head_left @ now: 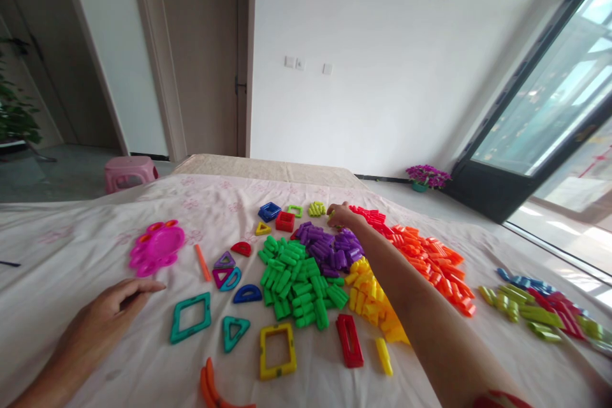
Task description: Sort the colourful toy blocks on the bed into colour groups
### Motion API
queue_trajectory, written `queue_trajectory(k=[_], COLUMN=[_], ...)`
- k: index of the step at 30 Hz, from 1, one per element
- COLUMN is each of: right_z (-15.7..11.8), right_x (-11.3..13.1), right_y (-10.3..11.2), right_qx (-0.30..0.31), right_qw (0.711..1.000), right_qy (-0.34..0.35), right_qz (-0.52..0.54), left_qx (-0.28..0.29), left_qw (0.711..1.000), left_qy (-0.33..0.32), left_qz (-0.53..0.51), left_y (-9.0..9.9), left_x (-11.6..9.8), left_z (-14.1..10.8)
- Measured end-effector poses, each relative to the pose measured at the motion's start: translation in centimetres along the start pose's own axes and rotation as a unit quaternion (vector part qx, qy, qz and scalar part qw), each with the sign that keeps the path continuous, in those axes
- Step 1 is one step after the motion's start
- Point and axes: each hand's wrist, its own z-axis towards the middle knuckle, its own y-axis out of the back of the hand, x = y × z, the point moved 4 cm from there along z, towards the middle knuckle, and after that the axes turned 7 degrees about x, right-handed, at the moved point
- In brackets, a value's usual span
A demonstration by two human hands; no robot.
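My left hand (112,309) rests on the cloth at the left with its fingers stretched out and nothing in it. It is nearest to a pink flower-shaped plastic piece (165,247) and a teal square magnetic frame (190,317). At the far side of the piles, my right hand (345,215) has its fingers curled down around a lime-green magnetic stick, mostly hidden by them. Just left of these fingers lies a small group of lime-green sticks (316,208). Red sticks (375,218) lie right of the hand, purple sticks (320,245) in front of it.
Green sticks (291,280), yellow sticks (370,296) and orange sticks (430,261) form piles. Loose magnetic frames include a yellow square (278,350) and a red rectangle (350,340). Mixed sticks (540,306) lie far right. A pink stool (130,172) stands beyond the cloth (119,210).
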Motion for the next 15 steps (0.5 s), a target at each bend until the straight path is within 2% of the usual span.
queue_trajectory(k=[10, 13, 15], right_z=[1.1, 0.8, 0.1], right_x=[-0.9, -1.4, -2.4], right_y=[-0.2, 1.0, 2.4], right_qx=[-0.013, -0.031, -0.062], right_qw=[0.998, 0.993, 0.991], right_qy=[0.015, 0.025, 0.035], right_qz=[0.065, 0.108, 0.116], left_qx=[-0.004, 0.016, 0.008], left_qw=[1.000, 0.999, 1.000], left_qy=[0.013, 0.028, 0.018], left_qz=[-0.013, -0.009, 0.024], left_y=[0.0, -0.2, -0.2], left_x=[0.5, 1.0, 1.2], left_z=[0.0, 0.3, 0.5])
